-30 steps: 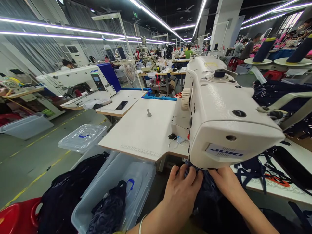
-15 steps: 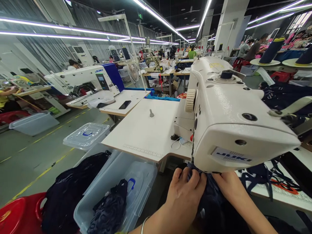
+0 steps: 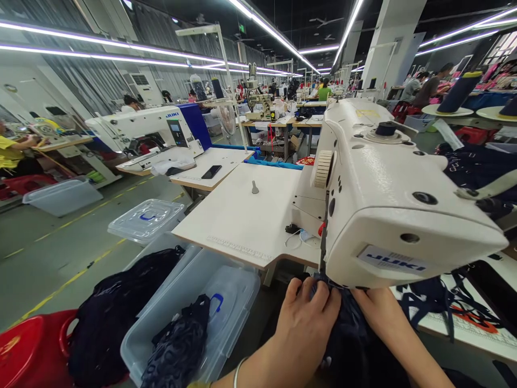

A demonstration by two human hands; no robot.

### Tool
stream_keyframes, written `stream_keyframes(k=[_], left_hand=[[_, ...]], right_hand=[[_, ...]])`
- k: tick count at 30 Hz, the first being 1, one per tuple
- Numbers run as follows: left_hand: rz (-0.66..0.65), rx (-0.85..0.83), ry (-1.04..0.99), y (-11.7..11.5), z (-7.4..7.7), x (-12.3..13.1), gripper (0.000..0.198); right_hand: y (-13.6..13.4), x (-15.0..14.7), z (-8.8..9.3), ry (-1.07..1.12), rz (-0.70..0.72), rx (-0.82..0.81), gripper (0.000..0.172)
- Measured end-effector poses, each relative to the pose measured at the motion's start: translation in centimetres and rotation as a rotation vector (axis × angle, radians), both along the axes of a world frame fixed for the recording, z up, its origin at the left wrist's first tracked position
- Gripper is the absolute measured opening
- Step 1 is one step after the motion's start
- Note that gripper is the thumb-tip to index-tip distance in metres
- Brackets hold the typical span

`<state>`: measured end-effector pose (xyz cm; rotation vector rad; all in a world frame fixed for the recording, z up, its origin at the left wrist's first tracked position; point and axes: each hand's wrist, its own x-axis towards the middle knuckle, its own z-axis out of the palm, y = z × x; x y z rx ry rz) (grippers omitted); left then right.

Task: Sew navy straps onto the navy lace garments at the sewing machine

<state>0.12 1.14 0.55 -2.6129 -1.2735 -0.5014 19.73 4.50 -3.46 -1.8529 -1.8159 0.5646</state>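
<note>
A white JUKI sewing machine stands close in front of me, its head over both hands. Under its needle end, dark navy fabric is bunched and hangs down toward my lap. My left hand has its fingers curled onto the fabric at the left of the needle area. On the right, my right hand grips the fabric's other side, its fingertips partly hidden beneath the machine head. The needle and presser foot are out of sight behind the head.
Left of my arm, a clear plastic bin holds dark lacy garments. A red stool carries a dark garment pile. A phone lies on the neighbouring table. Dark straps lie at the right.
The view has shifted slightly, so the machine and tables sit a little farther right. Both hands keep nearly the same hold on the fabric.
</note>
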Motion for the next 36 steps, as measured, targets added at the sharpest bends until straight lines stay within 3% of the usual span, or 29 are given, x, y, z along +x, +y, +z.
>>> stream_keyframes(k=[8, 13, 17, 20, 22, 26, 36], left_hand=[[-0.028, -0.041, -0.054, 0.3, 0.2, 0.4, 0.033], [-0.055, -0.099, -0.111, 0.2, 0.4, 0.5, 0.027], [-0.097, -0.188, -0.146, -0.2, 1.1, -0.3, 0.063], [-0.082, -0.225, -0.075, -0.1, 1.5, -1.4, 0.052], [-0.104, -0.178, -0.022, 0.1, 1.5, -1.9, 0.043], [-0.278, 0.012, 0.056, 0.1, 0.6, -1.7, 0.038], [-0.097, 0.082, 0.091, -1.3, -1.0, -0.1, 0.041]], right_hand=[[-0.2, -0.2, 0.7, 0.081, -0.064, -0.059, 0.054], [-0.3, -0.2, 0.9, 0.185, -0.101, 0.0, 0.041], [-0.6, -0.4, 1.1, 0.215, -0.126, -0.015, 0.036], [-1.4, -0.6, 1.2, 0.239, -0.13, -0.038, 0.035], [-1.9, -0.9, 1.0, 0.271, -0.114, -0.046, 0.033], [-2.3, -1.1, 1.0, 0.262, -0.115, -0.066, 0.031], [-1.4, -0.9, 1.5, 0.046, -0.165, -0.094, 0.031]])
